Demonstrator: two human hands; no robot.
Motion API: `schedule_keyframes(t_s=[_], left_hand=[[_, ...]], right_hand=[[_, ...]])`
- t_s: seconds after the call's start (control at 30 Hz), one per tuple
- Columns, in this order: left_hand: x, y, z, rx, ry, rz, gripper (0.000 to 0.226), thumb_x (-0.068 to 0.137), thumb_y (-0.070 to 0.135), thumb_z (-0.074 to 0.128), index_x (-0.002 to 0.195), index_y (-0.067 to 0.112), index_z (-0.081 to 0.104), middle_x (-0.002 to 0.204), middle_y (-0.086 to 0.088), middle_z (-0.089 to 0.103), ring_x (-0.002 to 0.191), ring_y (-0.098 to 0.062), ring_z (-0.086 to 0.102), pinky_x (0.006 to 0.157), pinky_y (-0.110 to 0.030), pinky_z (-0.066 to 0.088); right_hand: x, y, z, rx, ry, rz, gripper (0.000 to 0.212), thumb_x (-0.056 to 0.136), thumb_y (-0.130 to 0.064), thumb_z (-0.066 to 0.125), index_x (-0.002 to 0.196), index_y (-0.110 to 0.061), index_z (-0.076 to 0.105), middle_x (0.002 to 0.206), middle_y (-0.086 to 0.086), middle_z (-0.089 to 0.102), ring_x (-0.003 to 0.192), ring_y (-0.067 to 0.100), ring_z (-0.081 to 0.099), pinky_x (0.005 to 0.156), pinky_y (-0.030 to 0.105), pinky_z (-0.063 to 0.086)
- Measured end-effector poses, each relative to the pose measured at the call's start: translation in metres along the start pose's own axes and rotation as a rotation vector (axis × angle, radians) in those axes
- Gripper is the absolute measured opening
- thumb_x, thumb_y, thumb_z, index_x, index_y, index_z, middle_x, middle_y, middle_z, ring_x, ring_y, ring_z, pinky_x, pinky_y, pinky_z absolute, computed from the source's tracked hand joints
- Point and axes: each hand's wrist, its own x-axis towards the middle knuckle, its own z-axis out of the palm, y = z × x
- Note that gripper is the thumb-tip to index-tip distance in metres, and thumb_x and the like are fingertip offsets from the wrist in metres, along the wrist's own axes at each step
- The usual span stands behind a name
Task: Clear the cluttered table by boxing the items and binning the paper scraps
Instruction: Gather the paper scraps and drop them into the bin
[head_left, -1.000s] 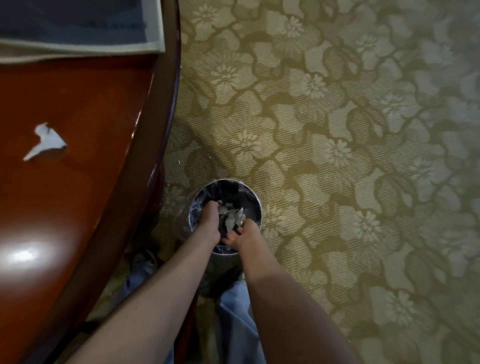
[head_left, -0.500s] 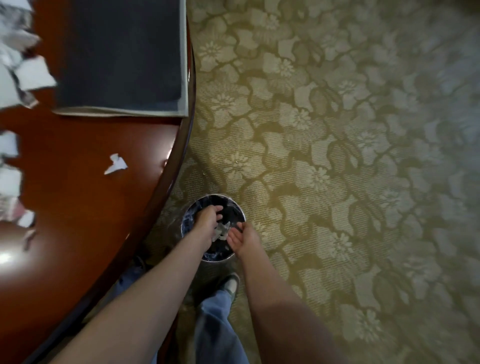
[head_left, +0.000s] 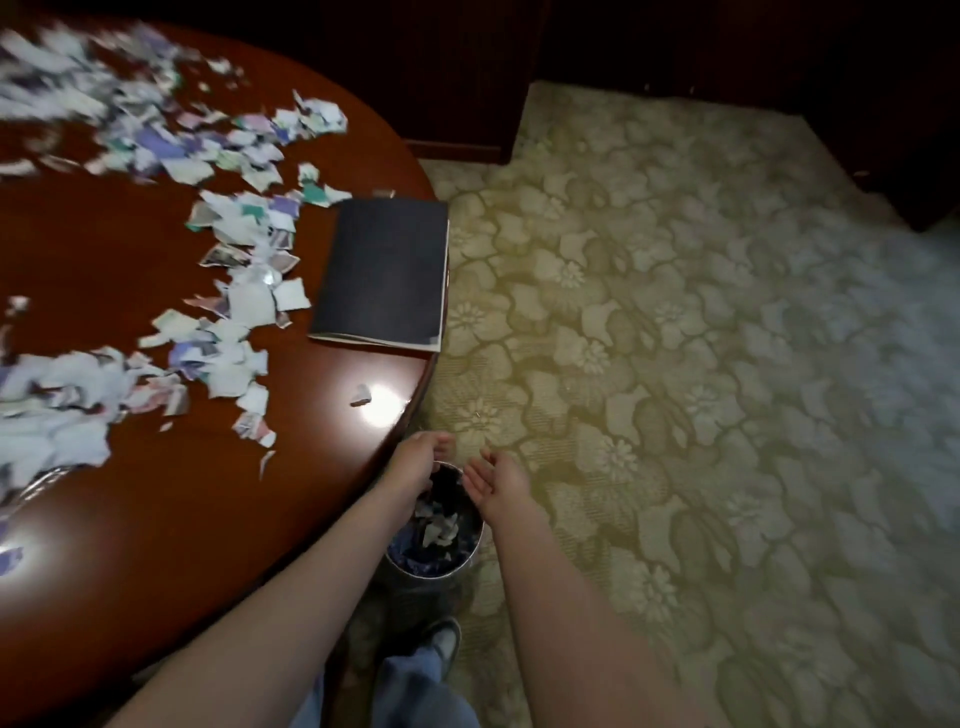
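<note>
Left hand (head_left: 415, 465) fingers hang loosely curled, holding nothing; right hand (head_left: 500, 480) is palm-up, fingers released. Both hover over the bin (head_left: 471, 557), which stands on the carpet (head_left: 675, 364) against the table (head_left: 156, 519) edge with scraps (head_left: 437, 526) inside. More scraps strew the table, beside a notebook (head_left: 384, 270) at its right edge.

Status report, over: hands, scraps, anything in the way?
Left hand loosely curled, right hand open, both over round metal bin. Torn paper scraps inside; more scraps on red-brown wooden table. Dark notebook at table edge.

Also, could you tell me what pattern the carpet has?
A pale green carpet with repeating daisy-like flowers, seen in the head view.
</note>
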Motion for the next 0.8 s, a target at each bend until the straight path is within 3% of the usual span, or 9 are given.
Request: schedule_keyframes(t_s=[0.13,0.23,0.43,0.53,0.63,0.73,0.8], left_hand=[[-0.028,0.018,-0.018,-0.001,-0.078,0.056,0.022,0.096,0.015,0.039,0.088,0.019,0.059,0.088,-0.002,0.059,0.064,-0.009,0.045,0.058,-0.023,0.030],[-0.049,0.036,-0.028,-0.044,-0.141,0.169,0.028,0.097,0.012,0.035,0.084,0.021,0.058,0.084,0.001,0.060,0.065,-0.007,0.047,0.056,-0.020,0.030],[-0.071,0.065,-0.082,-0.168,-0.007,0.327,0.031,0.095,0.002,0.031,0.090,0.015,0.058,0.085,-0.001,0.060,0.071,-0.011,0.052,0.064,-0.022,0.039],[-0.073,0.072,-0.114,-0.121,0.113,0.328,0.030,0.096,0.004,0.029,0.105,0.013,0.056,0.099,-0.005,0.060,0.079,-0.013,0.054,0.069,-0.024,0.042],[-0.070,0.075,-0.141,0.004,0.226,0.345,0.030,0.099,0.010,0.029,0.108,0.012,0.058,0.105,-0.004,0.058,0.090,-0.017,0.053,0.067,-0.022,0.041],[-0.064,0.068,-0.169,0.278,0.334,0.440,0.027,0.099,0.012,0.033,0.108,0.013,0.059,0.105,0.000,0.056,0.072,-0.008,0.049,0.059,-0.014,0.035],[-0.061,0.064,-0.187,0.418,0.374,0.499,0.023,0.097,0.010,0.037,0.103,0.016,0.058,0.103,-0.002,0.057,0.066,-0.004,0.048,0.055,-0.011,0.036]], right_hand=[[-0.030,-0.014,0.013,-0.084,-0.050,-0.112,0.020,0.099,-0.014,0.037,0.110,-0.007,0.053,0.088,0.010,0.058,0.080,0.020,0.059,0.070,0.025,0.051],[-0.047,-0.020,0.023,-0.088,-0.064,-0.172,0.028,0.099,-0.011,0.038,0.120,0.001,0.054,0.075,0.008,0.055,0.065,0.014,0.054,0.044,0.015,0.050],[-0.075,-0.023,0.061,-0.161,-0.179,-0.305,0.030,0.098,-0.003,0.037,0.121,0.007,0.052,0.073,0.008,0.053,0.063,0.014,0.052,0.044,0.011,0.048],[-0.078,-0.014,0.080,-0.391,-0.172,-0.418,0.030,0.095,0.000,0.039,0.120,0.004,0.056,0.074,0.005,0.054,0.061,0.013,0.050,0.053,0.015,0.048],[-0.078,0.000,0.093,-0.748,-0.167,-0.558,0.037,0.092,-0.001,0.044,0.128,0.000,0.052,0.105,0.011,0.059,0.081,0.017,0.056,0.075,0.026,0.047],[-0.084,0.014,0.104,-1.026,-0.185,-0.715,0.042,0.086,0.001,0.050,0.128,0.006,0.051,0.131,0.020,0.054,0.116,0.032,0.054,0.100,0.036,0.043],[-0.091,0.023,0.114,-1.197,-0.242,-0.768,0.050,0.085,0.000,0.051,0.135,0.002,0.045,0.137,0.017,0.045,0.127,0.029,0.044,0.110,0.029,0.032]])
